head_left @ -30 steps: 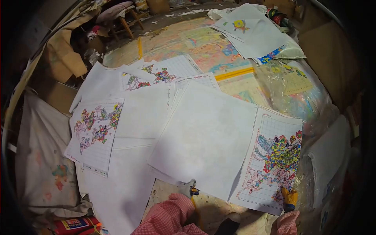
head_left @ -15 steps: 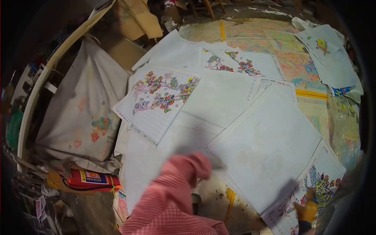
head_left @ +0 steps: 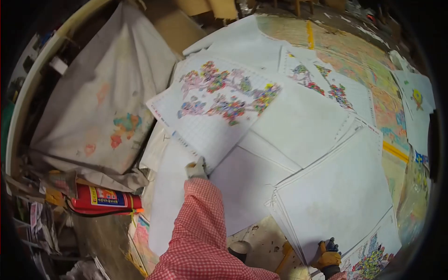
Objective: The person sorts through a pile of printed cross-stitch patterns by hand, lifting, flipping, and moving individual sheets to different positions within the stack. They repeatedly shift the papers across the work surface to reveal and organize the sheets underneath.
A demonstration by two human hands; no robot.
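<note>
My left hand [head_left: 198,169], in a whitish glove under a red checked sleeve, is closed on the lower corner of a printed sheet [head_left: 224,98] with a colourful floral pattern. My right hand [head_left: 328,255], in a yellow and dark glove, rests at the lower edge of a stack of blank white sheets [head_left: 333,186]; its fingers are partly spread. Just right of it, another floral print [head_left: 373,261] shows from under the stack. More white paper [head_left: 242,191] lies between the two hands.
A grey stained cloth [head_left: 112,93] hangs at the left, above a red fire extinguisher [head_left: 105,198]. Further floral prints [head_left: 343,88] lie at the back. A dark cup [head_left: 239,249] stands near the front edge. Paper with a yellow figure [head_left: 415,102] is at the far right.
My left hand has moved left from the edge of the blank stack to the floral print's corner. The view has shifted, and my right hand appears further left, by the stack's lower edge.
</note>
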